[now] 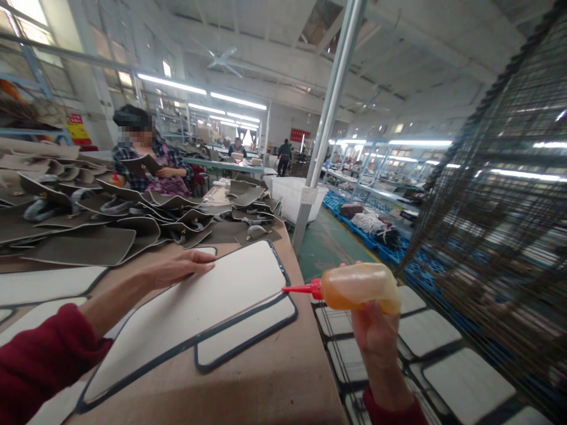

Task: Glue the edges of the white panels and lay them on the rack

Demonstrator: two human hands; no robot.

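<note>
Your left hand [188, 265], in the head view, is at twelve o'clock from the middle of a large, flat, cream panel with rounded corners and a dark blue-grey border [195, 301]. Its fingers are drawn close together and touch the panel's far long edge; you cannot tell whether any fingertips reach under it. Your right hand [376, 333], at three o'clock and apart from the panel, is wrapped from below around a translucent plastic bottle of amber liquid with a pointed red nozzle [361, 286]. You hold the bottle on its side, the nozzle aimed at nine o'clock and its tip at the panel's right-hand end; whether it touches the border you cannot make out. So the panel lies between your hands, directly against the left one. Its border shines along that right-hand end.

Partly under the panel, toward three o'clock, a smaller cream panel with a matching dark border [248, 335] sticks out over the light brown tabletop [283, 378]. From ten to twelve o'clock, beyond your left hand, lie heaped grey-brown flat sheets with pale edges [84, 245]. At eleven o'clock, behind the heap, a co-worker in a dark checked top [123, 158] holds a dark flat piece. At one o'clock stands a grey metal post [325, 118].
</note>
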